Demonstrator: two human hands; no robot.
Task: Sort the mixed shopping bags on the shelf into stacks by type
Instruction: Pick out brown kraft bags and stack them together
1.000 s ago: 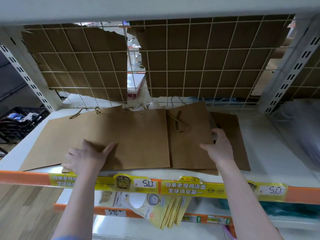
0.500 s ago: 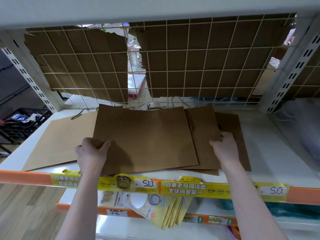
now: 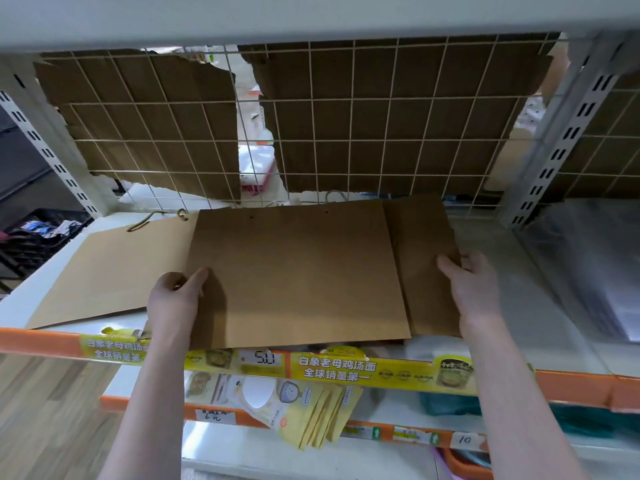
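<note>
1. Now: left hand (image 3: 175, 299) pinching the near-left edge of the top brown bag (image 3: 294, 275), thumb over, fingers under.
2. Right hand (image 3: 471, 285) gripping the right edge of the darker bags (image 3: 426, 258) beneath, fingers curled.
3. Best squared flush over that right pile on the shelf (image 3: 540, 327).
4. Worth keeping apart from the lighter bag (image 3: 110, 268) lying left.

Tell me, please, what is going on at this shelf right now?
A person is sorting flat brown paper bags on the shelf. The left hand grips the left edge of a large bag, holding it over a narrower bag whose right edge the right hand holds. A lighter bag lies to the left.
</note>
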